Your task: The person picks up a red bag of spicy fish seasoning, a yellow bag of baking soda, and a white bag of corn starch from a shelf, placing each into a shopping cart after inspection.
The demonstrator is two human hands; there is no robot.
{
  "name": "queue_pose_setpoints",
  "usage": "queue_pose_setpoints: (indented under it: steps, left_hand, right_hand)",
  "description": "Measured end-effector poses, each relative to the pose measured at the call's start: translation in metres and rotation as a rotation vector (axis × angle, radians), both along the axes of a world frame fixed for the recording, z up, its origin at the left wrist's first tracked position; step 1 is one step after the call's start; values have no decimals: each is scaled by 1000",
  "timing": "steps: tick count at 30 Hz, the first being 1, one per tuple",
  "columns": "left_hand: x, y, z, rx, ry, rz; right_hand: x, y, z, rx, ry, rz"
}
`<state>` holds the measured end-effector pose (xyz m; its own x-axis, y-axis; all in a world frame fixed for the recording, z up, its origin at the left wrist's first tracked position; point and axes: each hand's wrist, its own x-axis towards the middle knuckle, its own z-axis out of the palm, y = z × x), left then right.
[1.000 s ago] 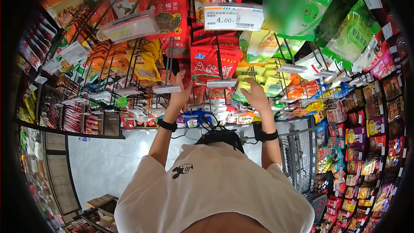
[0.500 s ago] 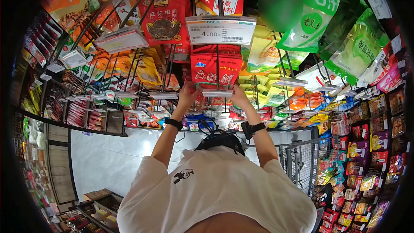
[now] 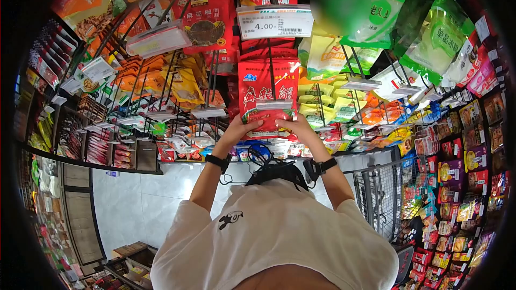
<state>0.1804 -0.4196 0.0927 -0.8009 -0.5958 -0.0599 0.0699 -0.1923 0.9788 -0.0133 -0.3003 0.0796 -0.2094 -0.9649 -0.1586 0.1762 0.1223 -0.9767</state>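
Shifted inward, left hand and right hand now grip the lower corners of the red packet, near the front end of its hook. Gripping seems the step; any pull must clear the tag holder.

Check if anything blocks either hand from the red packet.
Nothing visible does: the left hand and right hand are on the lower part of the red packet, thumbs on its front. Higher up, a hook rod and pale label holder cross its front, above both thumbs.
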Motion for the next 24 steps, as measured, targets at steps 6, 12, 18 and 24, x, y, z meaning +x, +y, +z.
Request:
queue_pose_setpoints:
  steps: [6, 12, 18, 24]
  left_hand:
    - [7, 15, 12, 57, 4, 22]
    - [21, 24, 14, -132, 28, 9]
    - [46, 50, 26, -203, 4, -13]
    - [75, 76, 45, -127, -43, -113]
  right_hand:
    - [22, 9, 17, -68, -217, -100]
    - [45, 30, 40, -80, -135, -154]
    - [76, 66, 56, -63, -92, -203]
    - [109, 99, 64, -40, -60, -232]
